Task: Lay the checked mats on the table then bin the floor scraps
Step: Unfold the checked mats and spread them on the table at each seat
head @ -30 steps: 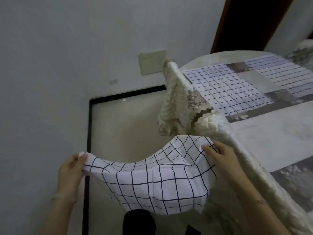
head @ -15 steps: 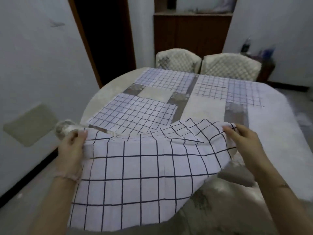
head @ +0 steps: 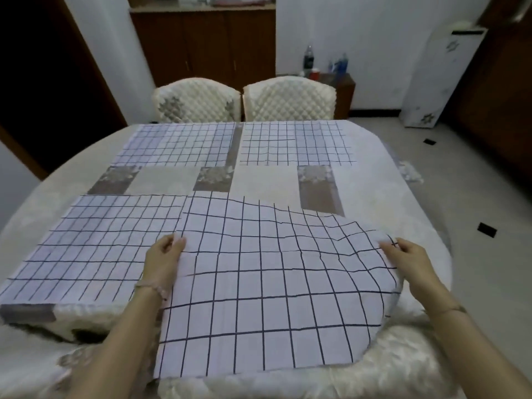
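Since half a second ago, checked mat (head: pixel 267 283) dropped onto table (head: pixel 403 203), lower centre. My left hand (head: pixel 162 263) and right hand (head: pixel 408 257) pinch its edges. Risk: overhanging near edge slides off.

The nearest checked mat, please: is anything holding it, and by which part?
The mat: the left hand pinches its left edge, the right hand its right edge.
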